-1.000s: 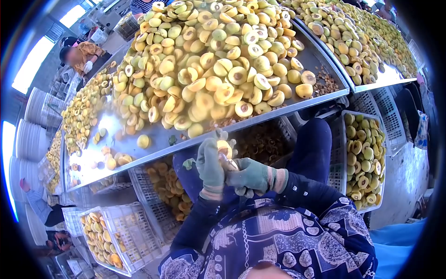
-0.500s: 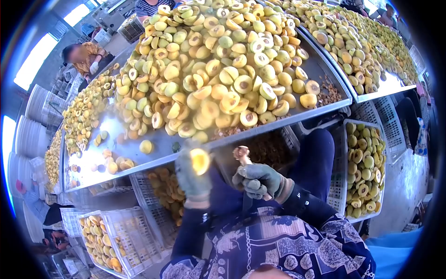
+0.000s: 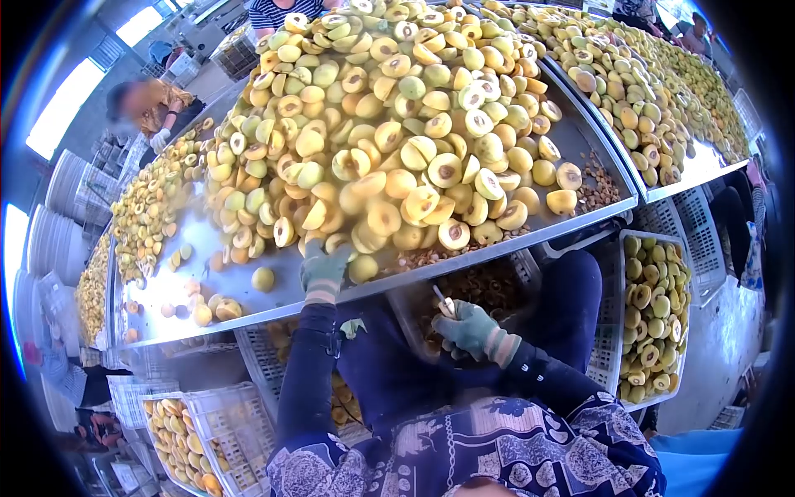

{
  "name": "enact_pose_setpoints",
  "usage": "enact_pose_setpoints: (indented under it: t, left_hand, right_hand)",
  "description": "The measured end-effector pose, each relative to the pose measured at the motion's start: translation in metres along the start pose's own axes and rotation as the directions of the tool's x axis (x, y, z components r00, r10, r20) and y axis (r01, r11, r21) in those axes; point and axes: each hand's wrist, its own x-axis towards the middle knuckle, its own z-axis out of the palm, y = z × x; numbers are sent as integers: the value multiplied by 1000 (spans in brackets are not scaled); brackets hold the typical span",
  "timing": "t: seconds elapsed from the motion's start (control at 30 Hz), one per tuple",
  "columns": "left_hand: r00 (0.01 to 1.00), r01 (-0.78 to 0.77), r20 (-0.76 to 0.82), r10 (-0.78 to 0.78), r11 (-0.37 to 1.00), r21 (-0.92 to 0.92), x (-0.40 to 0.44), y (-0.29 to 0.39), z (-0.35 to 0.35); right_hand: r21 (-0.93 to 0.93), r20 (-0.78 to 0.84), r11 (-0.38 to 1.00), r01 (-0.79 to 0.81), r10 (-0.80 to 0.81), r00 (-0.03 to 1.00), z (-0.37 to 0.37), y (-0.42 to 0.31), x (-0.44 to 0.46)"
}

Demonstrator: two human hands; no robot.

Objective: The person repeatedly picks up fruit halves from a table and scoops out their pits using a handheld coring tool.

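Note:
My left hand (image 3: 324, 272), in a grey-green glove, reaches over the metal table's front edge. Its fingers are apart and touch the near side of a heap of halved yellow-green stone fruit (image 3: 389, 132), like apricots or peaches. Many cut faces show brown pits or hollows. Above my lap, my gloved right hand (image 3: 470, 331) is closed around a small hand tool (image 3: 445, 305) with a pale handle and a thin metal tip pointing up and left. The rest of the tool is hidden by my fingers.
The metal table (image 3: 331, 300) has a raised front rim. Below it, a crate (image 3: 530, 269) holds brown pits. Fruit fills the right crate (image 3: 617, 331) and the left crate (image 3: 240, 414). A small green scrap (image 3: 352, 328) lies on my leg. Co-workers sit around the tables.
My left hand has moved up and left from above my lap to the heap; the fruit half it held is gone from it. My right hand has lowered slightly, its tool now turned differently.

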Motion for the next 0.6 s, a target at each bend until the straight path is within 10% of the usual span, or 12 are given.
enact_pose_setpoints:
  t: [0.13, 0.27, 0.37, 0.6]
  left_hand:
    - [995, 43, 95, 21, 783, -620, -22, -2, -3]
    - [964, -121, 39, 262, 567, -815, -80, -4, 4]
    - [940, -95, 76, 333, 468, -879, -132, 30, 9]
    - [957, 116, 159, 243, 183, -976, -187, 79, 11]
  right_hand:
    - [220, 88, 963, 155, -178, 980, 14, -21, -28]
    - [150, 102, 897, 415, -432, 896, 37, -44, -38]
    - [-249, -34, 502, 828, -859, 511, 44, -24, -17]
    - [-387, -67, 549, 740, -818, 572, 29, -13, -58]
